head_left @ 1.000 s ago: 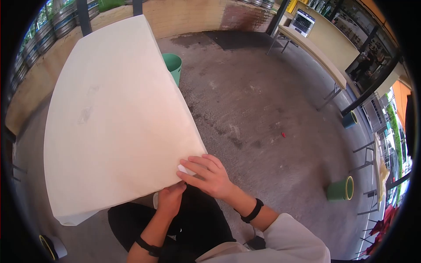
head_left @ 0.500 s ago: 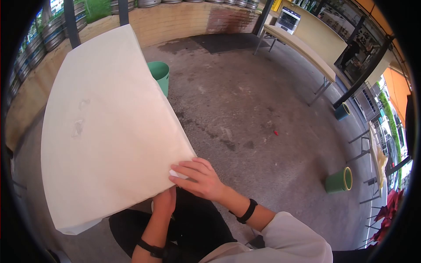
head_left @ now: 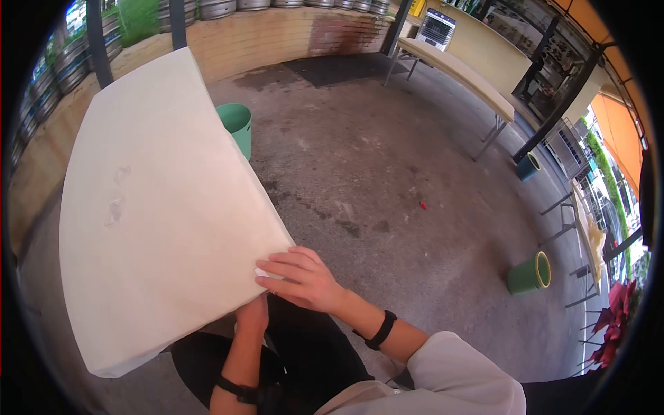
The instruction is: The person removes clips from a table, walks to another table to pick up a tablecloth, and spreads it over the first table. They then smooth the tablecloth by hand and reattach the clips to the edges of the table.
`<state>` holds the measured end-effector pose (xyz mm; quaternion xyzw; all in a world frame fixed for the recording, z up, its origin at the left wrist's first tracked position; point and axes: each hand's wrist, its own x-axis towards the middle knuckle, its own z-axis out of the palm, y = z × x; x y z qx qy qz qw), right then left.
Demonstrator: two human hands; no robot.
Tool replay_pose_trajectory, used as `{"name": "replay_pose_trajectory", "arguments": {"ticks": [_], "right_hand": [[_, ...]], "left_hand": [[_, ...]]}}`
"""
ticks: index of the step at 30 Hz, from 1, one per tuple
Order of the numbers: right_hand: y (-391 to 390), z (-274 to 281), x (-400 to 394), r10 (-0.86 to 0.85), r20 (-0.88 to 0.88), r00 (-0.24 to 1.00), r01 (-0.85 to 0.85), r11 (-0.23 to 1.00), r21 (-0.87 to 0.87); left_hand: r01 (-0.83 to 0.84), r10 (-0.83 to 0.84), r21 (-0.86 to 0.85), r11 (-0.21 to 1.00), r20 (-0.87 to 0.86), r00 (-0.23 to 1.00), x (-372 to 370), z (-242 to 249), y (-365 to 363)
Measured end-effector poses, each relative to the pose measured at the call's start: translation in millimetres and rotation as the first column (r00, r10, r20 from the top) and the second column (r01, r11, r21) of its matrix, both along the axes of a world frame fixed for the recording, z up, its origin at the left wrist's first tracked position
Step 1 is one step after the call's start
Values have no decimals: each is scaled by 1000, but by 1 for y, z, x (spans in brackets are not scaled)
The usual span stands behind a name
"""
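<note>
A folding-style table with a cream-white cover (head_left: 159,187) fills the left side of the head view, its near corner in front of me. My right hand (head_left: 308,280) rests over that corner, fingers bent across the edge. A small white piece (head_left: 263,273) shows between its fingers; its kind is not clear. My left hand (head_left: 252,315) is directly below the same corner, reaching up under the edge. The tabletop hides its fingers, so whether they grip anything cannot be seen. Faint smudges mark the middle of the cover.
A green bin (head_left: 236,128) stands beyond the table's right edge. Another green bin (head_left: 529,274) and a blue-green bin (head_left: 528,167) are at the right. A long table (head_left: 456,75) stands at the back, with metal kegs (head_left: 216,7) along the wall. A red scrap (head_left: 423,205) lies on the floor.
The whole view has shifted slightly, with the surroundings sliding left. Both hands stay at the table corner, in nearly the same pose.
</note>
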<state>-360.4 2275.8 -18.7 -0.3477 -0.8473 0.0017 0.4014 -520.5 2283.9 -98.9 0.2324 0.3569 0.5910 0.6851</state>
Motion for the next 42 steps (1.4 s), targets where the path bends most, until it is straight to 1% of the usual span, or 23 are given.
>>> {"name": "replay_pose_trajectory", "arguments": {"ticks": [1,4,7,10,13,16,19,22,25,28,31,34,42], "right_hand": [[1,0,1,6,-4,1000,-6,1000,-3],[3,-1,2,36,-16,999,-37,999,-22],[2,-2,0,17,-23,1000,-17,1000,-2],[1,-2,-3,-25,-4,1000,25,999,42],[-3,0,-4,-59,9,998,58,996,70],[-1,-7,-3,-80,21,997,77,990,119],[-2,-5,-3,-88,11,996,86,990,109],[-4,-3,-3,-105,20,994,102,989,104],[-3,-6,-5,-91,-17,996,92,991,94],[-4,-6,-7,-94,-47,994,98,992,76],[-4,-6,-9,-98,-79,992,104,992,74],[-5,-5,-9,-106,-76,991,112,991,72],[-4,-8,-10,-97,-97,991,103,993,60]], "left_hand": [[11,-11,-4,1000,9,1000,2,1,2],[75,-78,-53,996,-48,996,5,18,1],[124,-123,-54,991,13,992,5,12,3],[122,-126,80,989,40,991,3,-2,1],[193,-197,105,976,23,980,-2,1,-1],[165,-175,124,979,79,981,2,11,-6],[165,-200,172,971,210,957,-1,3,-8],[169,-190,145,975,139,972,-4,2,-9],[157,-186,159,975,186,965,-2,9,-10],[107,-127,140,984,142,982,-1,19,-18],[120,-150,201,972,138,979,-9,26,-19],[84,-114,205,975,140,983,-7,19,-20],[83,-109,199,976,120,987,-6,15,-21]]}}
